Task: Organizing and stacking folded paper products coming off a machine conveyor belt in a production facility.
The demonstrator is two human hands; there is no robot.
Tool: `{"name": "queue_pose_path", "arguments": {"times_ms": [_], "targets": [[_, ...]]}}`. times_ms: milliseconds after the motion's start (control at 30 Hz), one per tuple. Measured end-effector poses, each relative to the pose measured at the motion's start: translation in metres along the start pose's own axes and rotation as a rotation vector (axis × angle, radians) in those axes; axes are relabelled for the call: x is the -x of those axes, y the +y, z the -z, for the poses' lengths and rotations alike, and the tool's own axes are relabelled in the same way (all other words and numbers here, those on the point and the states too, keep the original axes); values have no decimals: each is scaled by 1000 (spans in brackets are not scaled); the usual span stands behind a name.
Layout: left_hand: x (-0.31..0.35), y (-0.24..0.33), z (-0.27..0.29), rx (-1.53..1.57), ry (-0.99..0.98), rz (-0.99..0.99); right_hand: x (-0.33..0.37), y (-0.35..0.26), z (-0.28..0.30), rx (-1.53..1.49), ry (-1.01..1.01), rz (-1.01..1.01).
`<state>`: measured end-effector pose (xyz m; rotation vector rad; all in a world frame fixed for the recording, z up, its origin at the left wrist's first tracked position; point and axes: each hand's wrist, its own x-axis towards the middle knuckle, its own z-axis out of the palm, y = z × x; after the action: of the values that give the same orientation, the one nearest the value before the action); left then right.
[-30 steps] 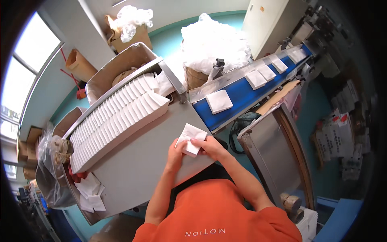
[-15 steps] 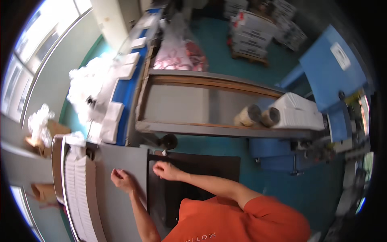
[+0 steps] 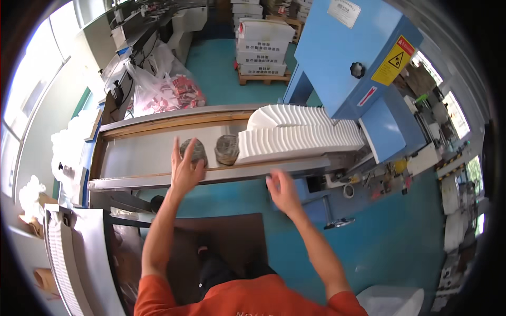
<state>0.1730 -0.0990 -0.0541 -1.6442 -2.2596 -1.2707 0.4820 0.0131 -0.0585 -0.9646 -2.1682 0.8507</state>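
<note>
Up front, both the left hand (image 3: 185, 167) and right hand (image 3: 283, 192) hang open and empty by the conveyor tray (image 3: 132, 158) holding stacked white sheets (image 3: 295, 138).

A metal chute (image 3: 137, 158) runs left to right ahead of the person, ending at a machine cabinet (image 3: 348, 68) on the right. On it, two cylinder weights (image 3: 227, 149) stand side by side just left of a row of stacked sheets (image 3: 295, 138). Left hand (image 3: 185, 167) overlaps the left weight; right hand (image 3: 282, 190) is before the chute's near edge.
</note>
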Motion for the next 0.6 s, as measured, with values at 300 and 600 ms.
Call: {"name": "queue_pose_path", "arguments": {"times_ms": [300,600], "targets": [[-78,-20,-70,-257,-113,440,-188,68,38,581,-257,279],[-137,36,-110,-155,-171,471,-305,47,-10,486,-419,494]]}}
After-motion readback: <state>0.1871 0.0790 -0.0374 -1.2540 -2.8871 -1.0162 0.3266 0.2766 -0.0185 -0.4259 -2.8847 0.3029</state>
